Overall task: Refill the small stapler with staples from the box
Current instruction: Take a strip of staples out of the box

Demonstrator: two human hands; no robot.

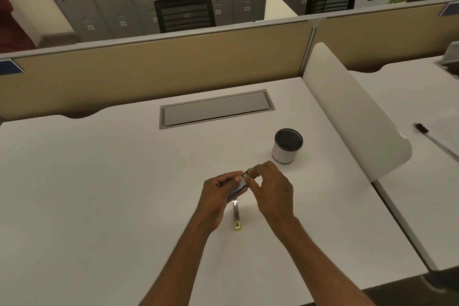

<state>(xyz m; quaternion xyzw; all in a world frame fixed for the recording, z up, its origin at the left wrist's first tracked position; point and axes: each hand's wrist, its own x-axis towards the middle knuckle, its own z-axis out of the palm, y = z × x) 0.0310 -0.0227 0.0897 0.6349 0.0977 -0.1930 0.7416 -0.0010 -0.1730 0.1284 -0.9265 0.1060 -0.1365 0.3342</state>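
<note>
Stapler point(236, 216) on desk, below box-holding hands point(218, 196).

Left hand point(218, 194) covers most of the staple box point(239, 187); contents too small to tell. Stapler point(236, 216) top end hidden under hands. Forearms cut off at bottom edge.

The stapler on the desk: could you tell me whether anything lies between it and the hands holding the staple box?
Nothing visible does. The stapler lies on the bare white desk just below both hands. The left hand holds the staple box while the right hand pinches at its end. The cup stands off to the side.
</note>
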